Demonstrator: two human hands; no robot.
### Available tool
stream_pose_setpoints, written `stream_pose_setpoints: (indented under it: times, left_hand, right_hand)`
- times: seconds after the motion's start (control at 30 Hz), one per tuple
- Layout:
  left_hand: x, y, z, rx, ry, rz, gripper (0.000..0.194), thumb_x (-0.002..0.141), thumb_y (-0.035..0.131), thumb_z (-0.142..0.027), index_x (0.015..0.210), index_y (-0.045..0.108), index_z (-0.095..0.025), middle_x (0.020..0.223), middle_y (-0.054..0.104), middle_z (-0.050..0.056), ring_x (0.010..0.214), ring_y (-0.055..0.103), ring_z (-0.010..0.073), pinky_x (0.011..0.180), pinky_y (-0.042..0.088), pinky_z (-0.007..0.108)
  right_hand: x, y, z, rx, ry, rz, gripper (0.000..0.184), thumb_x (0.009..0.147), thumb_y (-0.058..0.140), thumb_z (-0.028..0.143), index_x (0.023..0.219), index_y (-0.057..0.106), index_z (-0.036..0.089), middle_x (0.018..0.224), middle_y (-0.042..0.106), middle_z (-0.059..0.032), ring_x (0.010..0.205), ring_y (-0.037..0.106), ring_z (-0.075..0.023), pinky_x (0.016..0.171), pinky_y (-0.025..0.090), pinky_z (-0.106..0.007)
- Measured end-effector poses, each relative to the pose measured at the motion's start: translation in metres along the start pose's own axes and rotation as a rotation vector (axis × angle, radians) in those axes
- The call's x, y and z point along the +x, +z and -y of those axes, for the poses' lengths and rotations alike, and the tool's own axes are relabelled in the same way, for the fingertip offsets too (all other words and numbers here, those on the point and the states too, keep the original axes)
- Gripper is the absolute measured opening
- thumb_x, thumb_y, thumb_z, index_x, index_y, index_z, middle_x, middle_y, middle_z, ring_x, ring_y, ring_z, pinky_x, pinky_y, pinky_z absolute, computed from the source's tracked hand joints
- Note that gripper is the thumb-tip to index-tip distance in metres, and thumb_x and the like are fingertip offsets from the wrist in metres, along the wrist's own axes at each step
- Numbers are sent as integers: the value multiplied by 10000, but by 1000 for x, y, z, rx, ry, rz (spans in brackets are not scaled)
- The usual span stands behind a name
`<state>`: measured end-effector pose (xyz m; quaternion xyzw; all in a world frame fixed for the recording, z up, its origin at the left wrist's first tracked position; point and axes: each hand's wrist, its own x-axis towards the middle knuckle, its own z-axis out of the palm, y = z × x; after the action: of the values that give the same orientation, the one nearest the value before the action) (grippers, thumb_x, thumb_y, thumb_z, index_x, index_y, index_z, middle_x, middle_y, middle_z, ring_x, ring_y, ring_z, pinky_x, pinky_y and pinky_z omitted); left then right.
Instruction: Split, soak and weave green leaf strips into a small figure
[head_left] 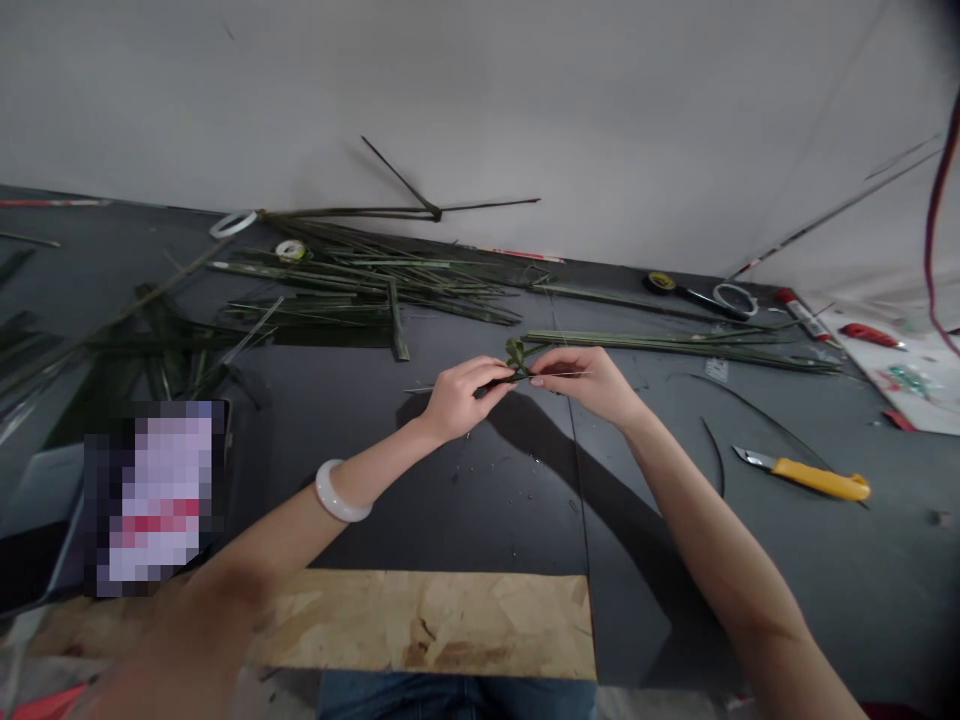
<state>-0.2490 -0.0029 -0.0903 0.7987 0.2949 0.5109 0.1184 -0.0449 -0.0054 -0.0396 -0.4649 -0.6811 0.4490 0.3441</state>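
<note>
Between my hands, above the dark tabletop, is a small green folded leaf piece (pixel 516 353) with looped ends standing up. My left hand (pixel 466 395) pinches its left side with closed fingers; a pale bangle (pixel 339 492) circles that wrist. From the other side, my right hand (pixel 581 378) closes thumb and fingers on the same leaf piece. Thin pale strands stick out past both hands; whether they are wire or fibre I cannot tell. My fingertips hide the lower part of the piece.
Long green leaf strips (pixel 420 275) lie in a pile at the back, with more strips (pixel 690 345) to the right. A yellow-handled knife (pixel 821 478) lies at right, its blade exposed. A red-handled tool (pixel 871 335) rests on a white board. A wooden board (pixel 435 620) lines the front edge.
</note>
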Motion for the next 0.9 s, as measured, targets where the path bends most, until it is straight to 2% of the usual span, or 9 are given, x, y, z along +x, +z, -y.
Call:
stream_pose_setpoints:
  times: [0.07, 0.13, 0.2, 0.3, 0.37, 0.5, 0.6, 0.77, 0.9]
  left_hand:
    - [0, 0, 1, -17, 10, 13, 110, 855, 616, -232, 912, 676, -161, 912, 726, 76, 846, 690, 162, 757, 576, 292]
    - [-1, 0, 2, -37, 19, 31, 122, 860, 608, -235, 927, 675, -159, 916, 726, 78, 847, 690, 162, 759, 577, 291]
    - [-1, 0, 2, -44, 22, 47, 132, 864, 603, -238, 943, 676, -160, 920, 726, 79, 841, 691, 161, 755, 579, 289]
    - [-1, 0, 3, -51, 7, 49, 141, 864, 603, -238, 959, 677, -164, 929, 725, 79, 842, 690, 159, 756, 575, 291]
    - [0, 0, 3, -69, -7, 39, 138, 858, 610, -227, 960, 678, -163, 927, 723, 79, 845, 688, 160, 752, 573, 292]
    - [3, -1, 3, -100, -37, 16, 123, 838, 632, -201, 939, 682, -152, 901, 721, 84, 812, 684, 159, 710, 572, 284]
    - [4, -2, 3, -109, -51, 5, 114, 831, 641, -198, 926, 684, -153, 883, 721, 82, 794, 684, 156, 702, 572, 282]
    - [5, -3, 3, -138, -93, 13, 114, 829, 641, -204, 923, 692, -163, 887, 723, 74, 784, 685, 154, 691, 577, 279]
    - [5, -3, 2, -153, -124, 13, 108, 807, 665, -188, 907, 697, -163, 888, 726, 70, 782, 687, 154, 683, 579, 277]
  right_hand:
    - [-1, 0, 0, 31, -3, 26, 477, 683, 754, 352, 1120, 606, 229, 787, 659, -21, 700, 631, -175, 679, 540, -335]
    - [-2, 0, 1, 4, -45, 64, 604, 718, 732, 333, 1269, 494, 266, 815, 640, -16, 743, 637, -180, 704, 545, -333]
    - [-3, -1, 2, -66, -94, 79, 477, 756, 697, 341, 1198, 536, 267, 880, 627, -32, 776, 629, -178, 708, 541, -322]
    - [-3, -2, 2, -114, -146, 27, 249, 754, 697, 358, 923, 579, 220, 921, 596, -37, 717, 597, -142, 660, 531, -296]
    - [-2, -3, 2, -92, -178, -24, 251, 735, 716, 367, 831, 550, 205, 931, 568, -34, 720, 586, -129, 647, 531, -285]
    - [-1, -4, 1, -60, -199, -95, 272, 713, 734, 386, 765, 543, 199, 954, 556, -43, 821, 588, -154, 656, 538, -284]
    - [-1, -5, 1, -12, -182, -133, 276, 695, 750, 371, 744, 539, 199, 919, 584, -40, 788, 584, -149, 629, 529, -280]
    - [-1, -6, -1, 126, -170, -129, 244, 692, 758, 331, 767, 564, 203, 902, 631, -33, 738, 592, -134, 692, 542, -320]
    - [0, -8, -3, 179, -156, -123, 247, 680, 766, 347, 769, 588, 200, 906, 655, -42, 664, 574, -120, 644, 541, -323]
